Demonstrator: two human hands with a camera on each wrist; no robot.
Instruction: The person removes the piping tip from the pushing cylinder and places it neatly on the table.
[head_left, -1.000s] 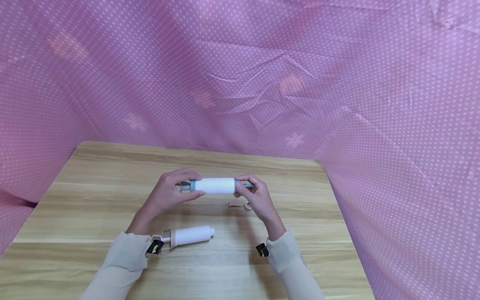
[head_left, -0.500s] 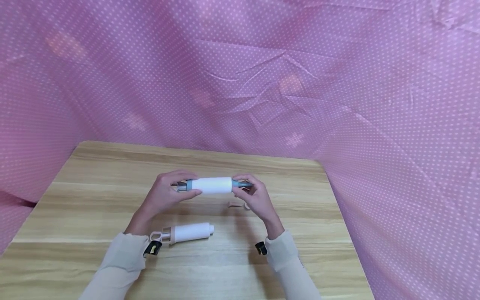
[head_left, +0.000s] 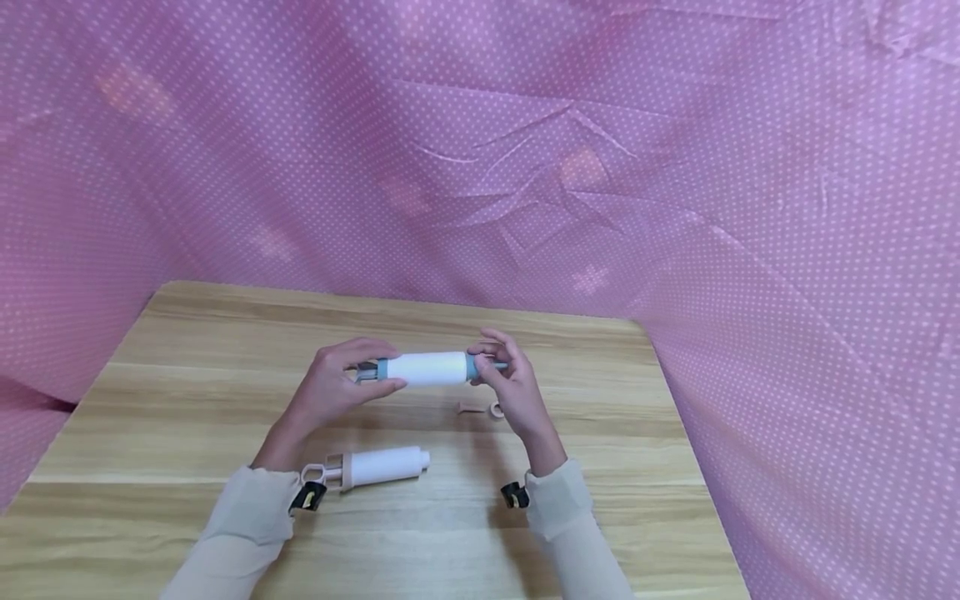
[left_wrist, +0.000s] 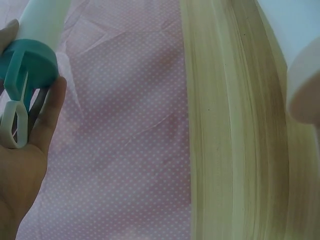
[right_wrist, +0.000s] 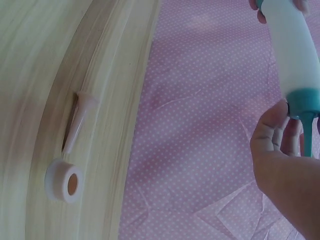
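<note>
Above the table an icing syringe [head_left: 427, 368] with a white barrel lies level between both hands. My left hand [head_left: 333, 379] grips its plunger end, fingers and thumb on either side of the teal collar [left_wrist: 42, 65]. A pale loop handle [left_wrist: 6, 127] sticks out toward that palm in the left wrist view. At the other end, my right hand [head_left: 519, 396] pinches the teal end cap [right_wrist: 303, 101] between thumb and fingers. From this cap a slim teal nozzle [right_wrist: 307, 132] points back over the right palm.
On the wooden table [head_left: 615, 500] a second syringe [head_left: 386, 465], white with pink parts, lies near the left wrist. A small pink nozzle [right_wrist: 80, 120] and a pink ring cap [right_wrist: 57, 180] lie below the right hand. Pink dotted cloth [head_left: 480, 208] hangs around the table.
My right hand's fingers have lifted and shifted on the teal cap, its wrist moving slightly left. The syringe shifted a little left, then back right. The left hand keeps its grip.
</note>
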